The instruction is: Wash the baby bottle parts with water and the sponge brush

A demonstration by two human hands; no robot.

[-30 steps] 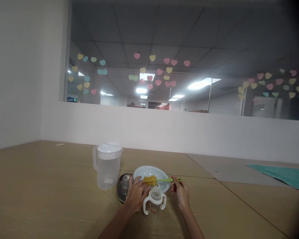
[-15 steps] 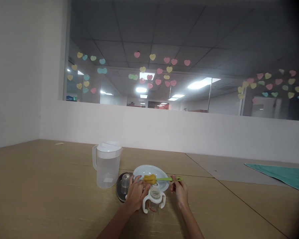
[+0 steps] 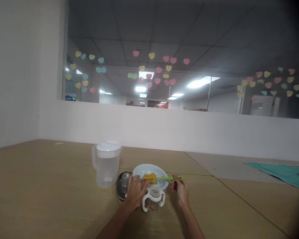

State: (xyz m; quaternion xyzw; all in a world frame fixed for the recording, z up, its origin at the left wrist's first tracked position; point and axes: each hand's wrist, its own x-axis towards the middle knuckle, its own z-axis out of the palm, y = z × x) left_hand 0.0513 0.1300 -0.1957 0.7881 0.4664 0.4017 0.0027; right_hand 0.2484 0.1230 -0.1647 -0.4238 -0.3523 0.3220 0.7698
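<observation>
My right hand (image 3: 181, 191) pinches the green handle of a brush (image 3: 149, 178), whose yellow sponge head lies over a pale oval bowl (image 3: 139, 168). My left hand (image 3: 136, 192) is at the bowl's left front, fingers bent and a little apart, with its thumb near the sponge; whether its fingertips grip anything is hidden. Just right of it stands a clear bottle (image 3: 153, 203) upright and uncapped, with a white two-handled collar. Behind the left hand, a dark round dish (image 3: 119, 189) holds a clear dome-shaped cap (image 3: 125, 181).
A clear lidded pitcher (image 3: 107, 167) stands left of the dish. Teal cloth (image 3: 284, 171) lies at the right on a grey part of the table (image 3: 64, 189). A small pale scrap (image 3: 59, 143) rests near the wall at the back left.
The brush handle has shifted slightly right in my right hand's grip. The left hand has moved little, and the view has shifted slightly.
</observation>
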